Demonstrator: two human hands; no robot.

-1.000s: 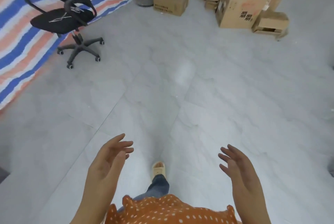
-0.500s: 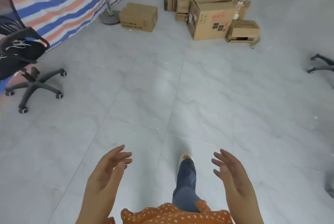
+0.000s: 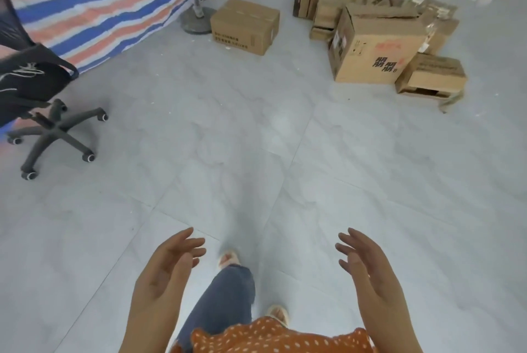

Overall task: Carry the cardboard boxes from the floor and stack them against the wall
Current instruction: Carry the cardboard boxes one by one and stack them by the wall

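Both my left hand (image 3: 168,270) and right hand (image 3: 368,267) hang empty, fingers loosely spread, palms facing each other, forearms cut off by the bottom edge, with bare grey floor (image 3: 256,138) stretching ahead to the cardboard boxes (image 3: 376,44), partly hiding one another far beyond my fingertips.

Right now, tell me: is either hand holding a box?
No: the left hand and right hand are empty, far from the boxes.
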